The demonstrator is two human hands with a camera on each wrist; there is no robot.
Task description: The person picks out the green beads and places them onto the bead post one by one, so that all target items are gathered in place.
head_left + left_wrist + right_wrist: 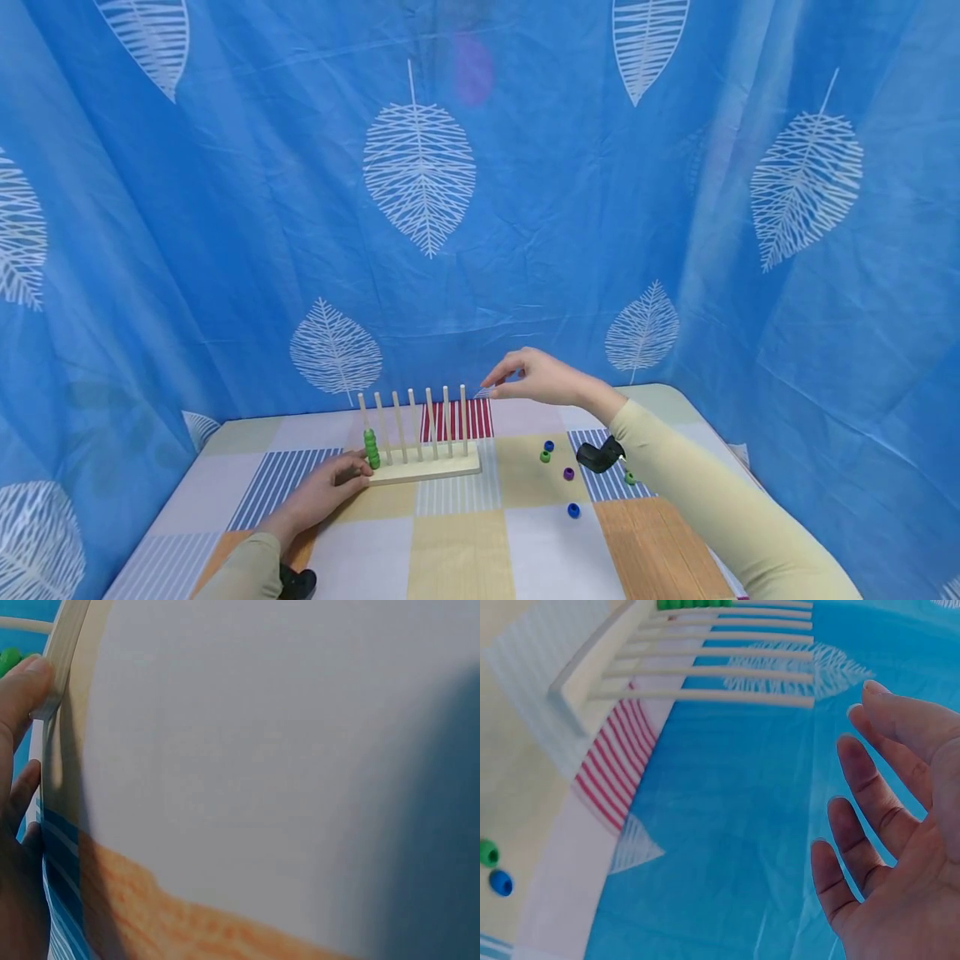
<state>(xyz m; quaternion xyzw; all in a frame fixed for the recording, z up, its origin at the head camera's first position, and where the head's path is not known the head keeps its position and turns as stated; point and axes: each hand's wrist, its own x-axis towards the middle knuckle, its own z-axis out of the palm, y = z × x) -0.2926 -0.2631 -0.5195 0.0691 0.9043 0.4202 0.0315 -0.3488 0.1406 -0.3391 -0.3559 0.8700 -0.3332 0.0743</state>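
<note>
A pale wooden peg stand [465, 461] with a row of upright pegs stands on the table. Green beads [372, 450] are stacked on its leftmost peg. My left hand [324, 490] holds the left end of the base between thumb and fingers. In the left wrist view the thumb [30, 682] lies against the base's edge. My right hand [542, 377] is raised beyond the right end of the stand, level with the peg tops. In the right wrist view its fingers [861, 780] are loosely bent and spread, with nothing between them.
Loose beads lie right of the stand: a blue bead [549, 446], a green bead [545, 457], a purple bead [568, 474] and others near the right forearm. A patchwork cloth [457, 542] covers the table. Behind it hangs a blue leaf-print curtain [525, 250].
</note>
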